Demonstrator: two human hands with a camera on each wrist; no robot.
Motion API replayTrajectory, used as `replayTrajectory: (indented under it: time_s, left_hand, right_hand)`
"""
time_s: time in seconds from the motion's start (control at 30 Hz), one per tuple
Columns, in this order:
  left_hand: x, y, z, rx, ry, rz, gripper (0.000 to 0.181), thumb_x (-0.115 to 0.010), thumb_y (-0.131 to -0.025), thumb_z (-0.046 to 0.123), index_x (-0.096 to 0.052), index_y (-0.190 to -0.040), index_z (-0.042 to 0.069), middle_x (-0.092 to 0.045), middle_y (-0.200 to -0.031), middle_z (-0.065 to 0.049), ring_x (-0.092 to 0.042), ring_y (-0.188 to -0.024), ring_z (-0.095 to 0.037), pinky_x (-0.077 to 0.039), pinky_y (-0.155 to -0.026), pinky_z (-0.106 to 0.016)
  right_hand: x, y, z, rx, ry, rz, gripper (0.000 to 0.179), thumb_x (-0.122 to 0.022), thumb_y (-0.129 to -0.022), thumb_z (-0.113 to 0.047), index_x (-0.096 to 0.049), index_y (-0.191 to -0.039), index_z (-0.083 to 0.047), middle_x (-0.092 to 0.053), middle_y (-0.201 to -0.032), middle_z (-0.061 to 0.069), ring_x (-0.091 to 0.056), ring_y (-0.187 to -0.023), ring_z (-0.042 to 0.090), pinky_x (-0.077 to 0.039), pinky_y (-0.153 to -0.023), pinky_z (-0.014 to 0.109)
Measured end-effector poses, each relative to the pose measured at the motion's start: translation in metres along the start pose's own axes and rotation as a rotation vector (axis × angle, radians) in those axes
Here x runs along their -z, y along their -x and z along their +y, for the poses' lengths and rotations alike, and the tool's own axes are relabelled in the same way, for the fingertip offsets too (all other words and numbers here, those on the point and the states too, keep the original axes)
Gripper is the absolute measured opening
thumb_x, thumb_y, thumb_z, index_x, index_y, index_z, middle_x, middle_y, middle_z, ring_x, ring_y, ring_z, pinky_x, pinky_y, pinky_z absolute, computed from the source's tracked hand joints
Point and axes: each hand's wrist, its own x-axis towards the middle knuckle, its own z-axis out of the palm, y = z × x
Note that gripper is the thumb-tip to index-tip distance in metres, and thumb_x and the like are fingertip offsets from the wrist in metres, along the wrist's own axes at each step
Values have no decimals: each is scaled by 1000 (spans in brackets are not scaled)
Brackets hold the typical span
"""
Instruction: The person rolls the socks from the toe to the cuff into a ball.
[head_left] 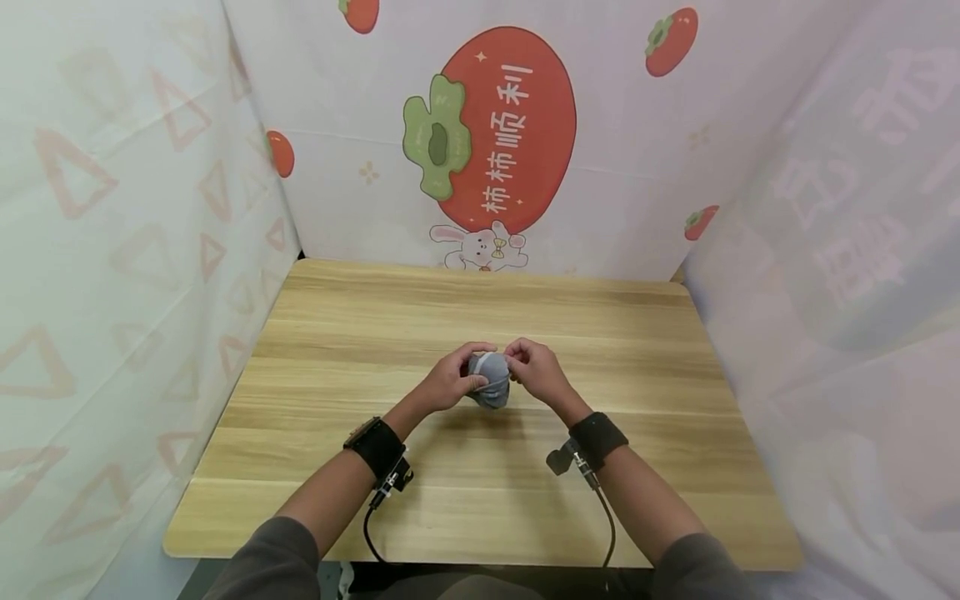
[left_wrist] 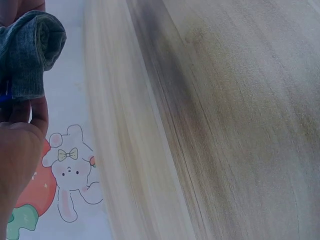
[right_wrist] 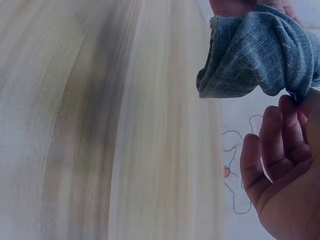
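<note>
A rolled-up grey knitted sock is held over the middle of the table. My left hand grips it from the left, with the thumb on the near side and fingers over the far side. From the right, thumb and forefinger of my right hand pinch its edge. In the right wrist view the sock shows folded layers, and a small dark blue bit sits at the pinched fingertips. The left wrist view shows the coiled end of the sock.
The wood-grain table has a printed white curtain behind it and more curtain on both sides. Black wrist straps with cameras and cables are on both forearms, the cables running to the table's near edge.
</note>
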Motion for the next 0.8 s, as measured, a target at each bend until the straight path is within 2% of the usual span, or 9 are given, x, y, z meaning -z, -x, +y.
replayTrajectory:
  time_s: [0.13,0.3,0.5,0.6,0.8]
  left_hand:
    - [2,0,2,16,-9,11,45,-67,-89,12,-48,-129,21,-60,-107,-14,-59,-90,-20,-50,-73,-32]
    - [3,0,3,33,-56,67,45,-68,-88,14,-46,-126,21,-62,-107,-13,-60,-89,-20,-50,-72,-31]
    - [5,0,7,52,-81,138,46,-70,-87,17,-45,-124,22,-63,-108,-13,-60,-91,-22,-50,-73,-33]
    - [5,0,8,59,-83,154,45,-71,-87,18,-44,-123,22,-64,-110,-13,-61,-93,-23,-51,-74,-34]
    - [3,1,9,49,-77,183,46,-73,-85,19,-46,-122,23,-65,-110,-12,-63,-94,-23,-53,-76,-35]
  right_hand:
    - [1,0,0,-29,-36,-2,16,-59,-94,-24,-64,-90,-9,-64,-75,6,-60,-63,14,-52,-58,26]
    - [1,2,-2,-48,-85,14,26,-60,-93,-35,-65,-89,-11,-67,-79,7,-61,-66,16,-51,-59,27]
    - [0,7,-4,-89,-126,-25,34,-61,-90,-45,-65,-90,-11,-65,-81,7,-62,-71,23,-53,-65,37]
    - [0,7,-6,-104,-109,-45,33,-61,-90,-45,-66,-91,-12,-67,-83,6,-63,-73,24,-53,-67,38]
    - [2,6,-13,-147,-81,-62,24,-62,-92,-35,-70,-93,-12,-70,-85,6,-64,-74,24,-50,-62,29]
